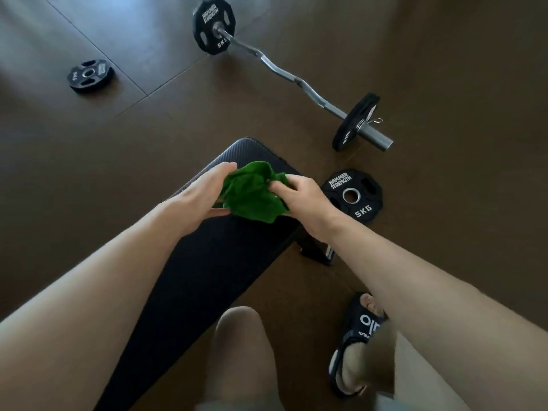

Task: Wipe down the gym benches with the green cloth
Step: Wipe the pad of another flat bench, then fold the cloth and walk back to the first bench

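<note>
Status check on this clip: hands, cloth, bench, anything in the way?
Left hand and right hand both hold the bunched green cloth over the far end of the bench. Bench top clear. Loose weight plate on floor beside it.

Bench (189, 292) near end cut off (bottom edge).

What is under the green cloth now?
The black bench lies under the cloth, near its far end. Both the left hand and the right hand hold the cloth. The pad beneath it is covered.
</note>
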Demonstrator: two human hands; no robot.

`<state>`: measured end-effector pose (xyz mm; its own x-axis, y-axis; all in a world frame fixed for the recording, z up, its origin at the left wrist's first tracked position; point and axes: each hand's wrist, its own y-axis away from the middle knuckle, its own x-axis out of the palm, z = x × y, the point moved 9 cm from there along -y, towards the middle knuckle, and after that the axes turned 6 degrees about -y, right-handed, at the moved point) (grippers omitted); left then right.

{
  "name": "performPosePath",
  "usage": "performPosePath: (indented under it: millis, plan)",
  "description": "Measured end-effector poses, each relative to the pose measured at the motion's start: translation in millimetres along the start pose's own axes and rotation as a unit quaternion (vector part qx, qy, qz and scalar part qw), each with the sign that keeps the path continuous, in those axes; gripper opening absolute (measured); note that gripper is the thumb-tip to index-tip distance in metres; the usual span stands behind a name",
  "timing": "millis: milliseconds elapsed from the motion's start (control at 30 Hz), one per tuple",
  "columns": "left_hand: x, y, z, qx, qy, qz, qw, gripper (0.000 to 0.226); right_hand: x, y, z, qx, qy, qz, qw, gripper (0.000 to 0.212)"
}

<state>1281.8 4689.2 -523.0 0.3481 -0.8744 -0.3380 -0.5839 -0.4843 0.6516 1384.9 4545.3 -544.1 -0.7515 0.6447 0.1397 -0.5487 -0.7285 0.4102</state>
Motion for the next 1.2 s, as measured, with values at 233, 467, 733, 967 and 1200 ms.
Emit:
performPosePath:
  millis: [233, 467, 733, 967, 1200]
  plan:
    - [65.3, 76.1, -119.0, 0.003, -0.038, 0.156, 0.987, 0.04, -63.7, 95.0, 78.5, 0.175, -0.299, -0.065, 0.936, 0.031]
    - [135.7, 171.2, -254.6, 0.045, -0.198, 0.188, 0.961, 0.029, -117.7, 222.4, 182.6, 0.154, -0.383, -0.096, 0.906, 0.056]
    - [249.2, 273.9, -365.9, 0.131, -0.347, 0.251, 0.894, 0.037, -206.2, 369.7, 240.6, 0.139, -0.434, -0.234, 0.859, 0.028]
    - [345.6, 326.5, -436.1, 0.169, -0.386, 0.288, 0.86, 0.035, -301.2, 445.2, 263.8, 0.09, -0.479, -0.333, 0.807, 0.034]
    - [468.4, 385.2, -502.8, 0.157, -0.391, 0.381, 0.823, 0.043, -398.4, 525.8, 286.4, 0.007, -0.53, -0.404, 0.745, 0.033]
